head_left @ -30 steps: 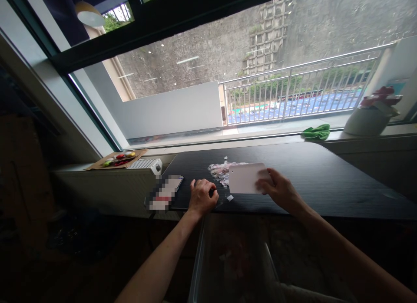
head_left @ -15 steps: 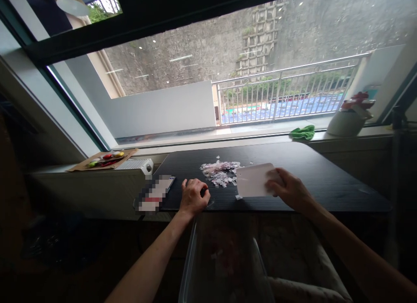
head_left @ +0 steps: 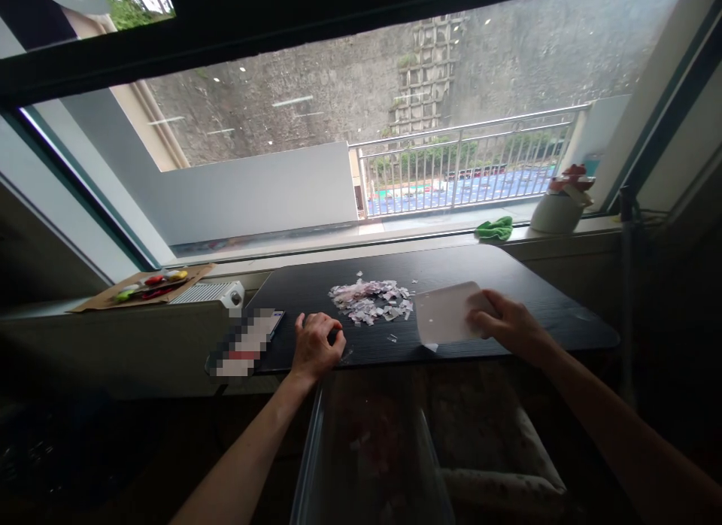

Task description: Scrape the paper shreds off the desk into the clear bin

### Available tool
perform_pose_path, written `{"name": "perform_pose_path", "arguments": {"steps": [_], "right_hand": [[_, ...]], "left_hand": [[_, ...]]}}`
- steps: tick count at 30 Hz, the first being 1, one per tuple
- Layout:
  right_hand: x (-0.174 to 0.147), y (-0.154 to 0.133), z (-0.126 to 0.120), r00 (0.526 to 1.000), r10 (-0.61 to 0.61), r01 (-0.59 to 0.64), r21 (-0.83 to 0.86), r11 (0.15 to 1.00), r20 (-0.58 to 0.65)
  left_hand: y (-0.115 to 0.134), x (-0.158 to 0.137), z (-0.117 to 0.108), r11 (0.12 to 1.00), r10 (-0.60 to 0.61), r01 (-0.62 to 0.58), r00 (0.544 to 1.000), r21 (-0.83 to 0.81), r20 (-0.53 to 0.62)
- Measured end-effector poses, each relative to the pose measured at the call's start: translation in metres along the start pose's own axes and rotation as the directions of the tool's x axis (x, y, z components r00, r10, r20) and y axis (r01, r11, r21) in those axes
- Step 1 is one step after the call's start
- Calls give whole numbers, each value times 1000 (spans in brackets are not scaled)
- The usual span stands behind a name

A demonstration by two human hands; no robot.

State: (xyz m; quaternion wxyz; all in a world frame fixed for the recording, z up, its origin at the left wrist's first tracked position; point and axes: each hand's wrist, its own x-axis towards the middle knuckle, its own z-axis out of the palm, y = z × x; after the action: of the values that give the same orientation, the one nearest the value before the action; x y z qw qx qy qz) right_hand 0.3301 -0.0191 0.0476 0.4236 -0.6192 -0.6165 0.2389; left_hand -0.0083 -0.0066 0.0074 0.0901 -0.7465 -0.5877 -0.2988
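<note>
My right hand point(head_left: 496, 314) grips a flat, pale plastic scraper point(head_left: 445, 313) by its right side, its fingertips blurred. The scraper is tilted over the dark table point(head_left: 541, 303), and a small white scrap point(head_left: 431, 347) shows at its lower edge. Left of it lies a loose pile of torn paper scraps point(head_left: 369, 299). Curled at the table's front edge, just in front of the pile, is my left hand point(head_left: 319, 343); what its fingers hold, if anything, is hidden. Below that edge stands a clear plastic bin point(head_left: 307, 453) with a few scraps inside.
A phone point(head_left: 248, 344), partly pixelated, lies at the table's left edge. Cardboard with colourful items point(head_left: 150, 284) rests by a white radiator point(head_left: 211, 292). On the windowsill are a green cloth point(head_left: 495, 228) and a pale spray bottle point(head_left: 558, 209). A patterned cushioned seat point(head_left: 502, 476) is below right.
The view has shifted, moving the scene leftward. The scraper is now farther right of the pile, with a wider gap between them. My left hand keeps its curled pose at the edge.
</note>
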Motion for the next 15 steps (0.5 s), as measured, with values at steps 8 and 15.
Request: {"name": "perform_pose_path", "arguments": {"steps": [8,15], "right_hand": [[12,44,-23,972,230,-231,309,923,40],[19,41,-30,964,258,-266,283,921,67]], "left_hand": [[-2,0,2,1000,14,-14,1000,-9,10],[-3,0,1,1000,23,-23,1000,-11,4]]}}
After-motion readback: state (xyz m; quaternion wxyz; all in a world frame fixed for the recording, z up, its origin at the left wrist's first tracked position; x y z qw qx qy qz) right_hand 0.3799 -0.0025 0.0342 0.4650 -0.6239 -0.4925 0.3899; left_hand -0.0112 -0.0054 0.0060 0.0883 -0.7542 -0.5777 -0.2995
